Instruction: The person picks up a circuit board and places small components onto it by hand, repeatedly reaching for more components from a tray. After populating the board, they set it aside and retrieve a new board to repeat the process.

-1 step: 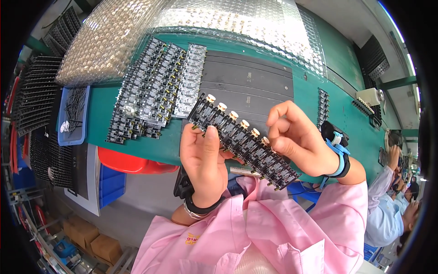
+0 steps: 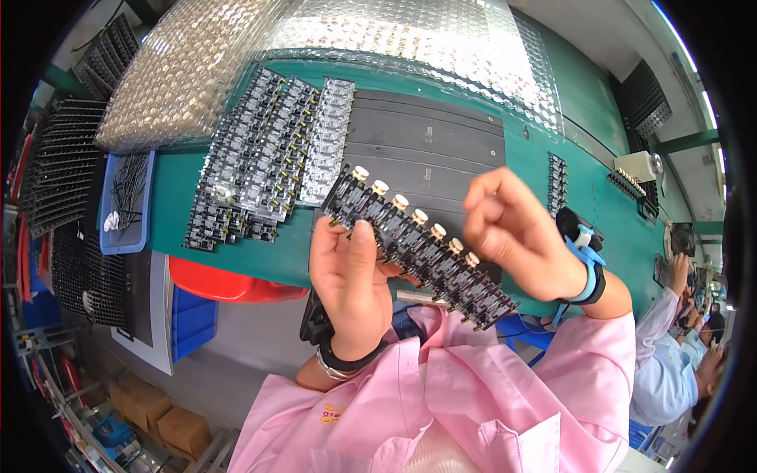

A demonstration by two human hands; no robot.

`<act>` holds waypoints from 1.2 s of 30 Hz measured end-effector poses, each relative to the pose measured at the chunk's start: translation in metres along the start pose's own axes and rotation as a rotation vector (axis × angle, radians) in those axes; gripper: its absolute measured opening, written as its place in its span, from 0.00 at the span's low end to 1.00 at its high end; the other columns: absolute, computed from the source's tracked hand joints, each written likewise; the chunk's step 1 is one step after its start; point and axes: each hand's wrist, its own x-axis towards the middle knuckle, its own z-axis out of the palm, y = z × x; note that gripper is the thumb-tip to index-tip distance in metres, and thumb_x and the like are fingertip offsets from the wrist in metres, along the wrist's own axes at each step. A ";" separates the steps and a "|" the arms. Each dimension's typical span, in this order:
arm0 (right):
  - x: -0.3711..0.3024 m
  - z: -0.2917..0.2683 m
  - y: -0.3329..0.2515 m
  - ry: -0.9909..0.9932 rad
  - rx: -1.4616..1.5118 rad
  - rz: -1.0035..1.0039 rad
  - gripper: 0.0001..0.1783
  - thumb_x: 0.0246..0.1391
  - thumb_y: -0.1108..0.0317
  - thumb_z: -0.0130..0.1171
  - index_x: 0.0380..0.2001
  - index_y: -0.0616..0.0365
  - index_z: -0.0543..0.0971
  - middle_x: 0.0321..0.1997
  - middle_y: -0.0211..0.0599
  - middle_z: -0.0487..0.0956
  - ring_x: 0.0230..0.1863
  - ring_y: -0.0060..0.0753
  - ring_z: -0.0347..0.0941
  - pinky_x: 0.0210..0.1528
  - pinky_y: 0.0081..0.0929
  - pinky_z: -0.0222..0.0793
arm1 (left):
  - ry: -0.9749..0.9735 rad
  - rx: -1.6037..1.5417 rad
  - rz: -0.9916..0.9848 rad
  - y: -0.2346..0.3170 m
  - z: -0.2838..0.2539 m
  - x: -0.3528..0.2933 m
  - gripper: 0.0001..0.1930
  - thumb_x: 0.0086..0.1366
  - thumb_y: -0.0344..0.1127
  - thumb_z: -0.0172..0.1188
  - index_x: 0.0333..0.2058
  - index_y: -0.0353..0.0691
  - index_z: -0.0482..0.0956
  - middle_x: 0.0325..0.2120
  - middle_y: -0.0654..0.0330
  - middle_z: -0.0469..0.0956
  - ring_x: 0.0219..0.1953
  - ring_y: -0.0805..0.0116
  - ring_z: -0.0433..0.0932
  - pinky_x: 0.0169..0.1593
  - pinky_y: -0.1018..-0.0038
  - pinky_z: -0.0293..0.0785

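Note:
My left hand (image 2: 352, 272) grips a long black circuit board strip (image 2: 422, 248), its thumb on the face and its fingers behind. The strip slants down to the right, above the near table edge. Several round white caps (image 2: 419, 216) with coppery edges stand along its upper edge from the left end to past the middle; small brass-coloured parts line the lower edge. Just above the last cap on the right, my right hand (image 2: 516, 240) hovers with loosely bent fingers, thumb and index apart. I see nothing between them; the fingertips are slightly blurred.
Stacked circuit board strips (image 2: 252, 158) lie left on the green table (image 2: 536, 189), beside a dark grey plate (image 2: 426, 130). Bubble wrap (image 2: 185, 71) covers the back. A blue tray (image 2: 126, 201) of thin dark pieces and a red stool (image 2: 229, 280) are left. Co-workers (image 2: 670, 374) sit right.
My right hand has lifted slightly away from the strip, so the last white cap shows more fully. My left hand and the strip have barely shifted.

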 end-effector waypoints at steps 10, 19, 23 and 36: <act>0.056 -0.174 0.045 0.454 -1.123 -0.224 0.03 0.46 0.75 0.53 0.27 0.58 0.75 0.25 0.30 0.69 0.27 0.22 0.63 0.29 0.17 0.61 | 0.050 -0.021 0.012 0.005 -0.012 -0.002 0.08 0.64 0.31 0.40 0.40 0.37 0.63 0.33 0.59 0.71 0.31 0.72 0.72 0.33 0.75 0.71; 0.080 -0.181 0.054 0.237 -1.320 -0.476 0.03 0.43 0.77 0.53 0.23 0.56 0.74 0.27 0.32 0.69 0.32 0.31 0.65 0.33 0.24 0.63 | 0.118 0.044 0.003 0.005 -0.008 0.001 0.07 0.64 0.31 0.41 0.39 0.37 0.64 0.32 0.59 0.71 0.31 0.72 0.72 0.33 0.74 0.70; 0.082 -0.178 0.046 0.182 -1.469 -0.412 0.03 0.42 0.78 0.52 0.22 0.57 0.72 0.27 0.33 0.69 0.34 0.34 0.65 0.36 0.25 0.63 | 0.106 0.042 0.004 0.002 -0.006 0.003 0.07 0.64 0.31 0.41 0.39 0.37 0.64 0.32 0.59 0.71 0.31 0.73 0.72 0.33 0.76 0.70; 0.079 -0.173 0.048 0.154 -1.448 -0.438 0.04 0.43 0.78 0.49 0.25 0.59 0.68 0.28 0.34 0.67 0.35 0.36 0.64 0.36 0.27 0.63 | 0.092 0.027 -0.001 0.005 -0.006 0.002 0.06 0.63 0.31 0.41 0.37 0.37 0.64 0.32 0.59 0.71 0.30 0.73 0.72 0.30 0.78 0.69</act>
